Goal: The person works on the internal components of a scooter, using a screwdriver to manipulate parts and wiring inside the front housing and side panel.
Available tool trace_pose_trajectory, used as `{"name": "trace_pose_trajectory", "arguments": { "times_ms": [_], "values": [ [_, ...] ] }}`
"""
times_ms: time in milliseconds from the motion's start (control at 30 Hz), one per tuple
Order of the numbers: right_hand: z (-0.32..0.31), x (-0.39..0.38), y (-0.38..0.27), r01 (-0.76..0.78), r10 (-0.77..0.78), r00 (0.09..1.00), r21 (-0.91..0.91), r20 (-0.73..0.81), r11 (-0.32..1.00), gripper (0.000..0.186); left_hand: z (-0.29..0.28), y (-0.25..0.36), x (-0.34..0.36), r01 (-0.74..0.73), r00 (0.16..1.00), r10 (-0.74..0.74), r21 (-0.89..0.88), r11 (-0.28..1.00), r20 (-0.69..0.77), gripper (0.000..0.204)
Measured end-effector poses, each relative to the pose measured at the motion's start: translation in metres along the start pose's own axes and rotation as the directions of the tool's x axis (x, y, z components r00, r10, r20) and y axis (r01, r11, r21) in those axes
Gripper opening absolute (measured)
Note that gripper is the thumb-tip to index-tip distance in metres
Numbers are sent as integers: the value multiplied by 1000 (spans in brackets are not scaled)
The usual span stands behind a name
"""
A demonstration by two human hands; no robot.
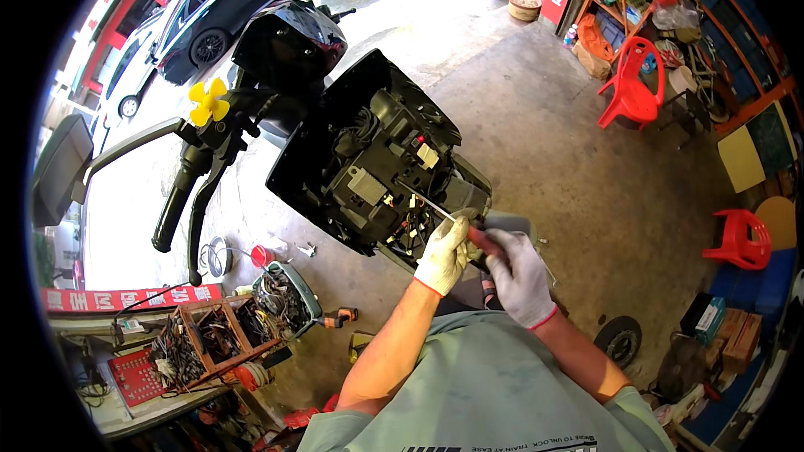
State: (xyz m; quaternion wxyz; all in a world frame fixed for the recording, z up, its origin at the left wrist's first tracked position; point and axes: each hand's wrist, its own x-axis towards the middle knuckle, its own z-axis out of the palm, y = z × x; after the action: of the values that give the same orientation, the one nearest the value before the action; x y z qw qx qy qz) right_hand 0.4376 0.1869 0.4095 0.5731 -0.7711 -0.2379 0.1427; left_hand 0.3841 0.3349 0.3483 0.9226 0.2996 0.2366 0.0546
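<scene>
My right hand (pixel 525 283), in a white work glove, is wrapped round the red handle of a long screwdriver (pixel 430 204). The gloved left hand (pixel 441 261) pinches its metal shaft just ahead of the handle. The shaft runs up and left into the opened front body of a black electric scooter (pixel 285 176), where its tip meets the dark inner panel; what it touches is too small to make out. Beside the tip sit a grey finned box (pixel 366 187) and a red-and-white part (pixel 427 156). Loose wires with connectors (pixel 415 223) hang close to my left hand.
The scooter's handlebar (pixel 177 201) and mirror (pixel 63 169) jut out left, with a yellow propeller (pixel 208 102) on the bar. Lower left are a wooden tool tray (pixel 230 324) and a cordless drill (pixel 337 317). Red chairs (pixel 634 84) and a small wheel (pixel 618 341) stand right.
</scene>
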Motion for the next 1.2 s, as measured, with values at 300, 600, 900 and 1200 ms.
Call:
{"name": "trace_pose_trajectory", "arguments": {
  "times_ms": [300, 600, 900, 1200],
  "values": [
    [-6, 4, -14, 225, -220, 974, -197, 46, 954, 26, 0, -2, 1, -9, 997, 10, 11, 1000, -75, 45],
    [-24, 18, -22, 207, -112, 962, -399, 248, 893, 46, -2, 1, 3, -39, 999, 40, -21, 999, 22, 43],
    [-8, 21, -1, -701, 600, 711, 449, 368, 554, 25, 5, 0, 4, -31, 993, 38, 70, 997, -108, 22],
    [-17, 37, -26, 253, -34, 910, -489, 412, 835, 43, 1, 9, -2, -39, 999, 40, -75, 996, 15, 30]
  ]
}}
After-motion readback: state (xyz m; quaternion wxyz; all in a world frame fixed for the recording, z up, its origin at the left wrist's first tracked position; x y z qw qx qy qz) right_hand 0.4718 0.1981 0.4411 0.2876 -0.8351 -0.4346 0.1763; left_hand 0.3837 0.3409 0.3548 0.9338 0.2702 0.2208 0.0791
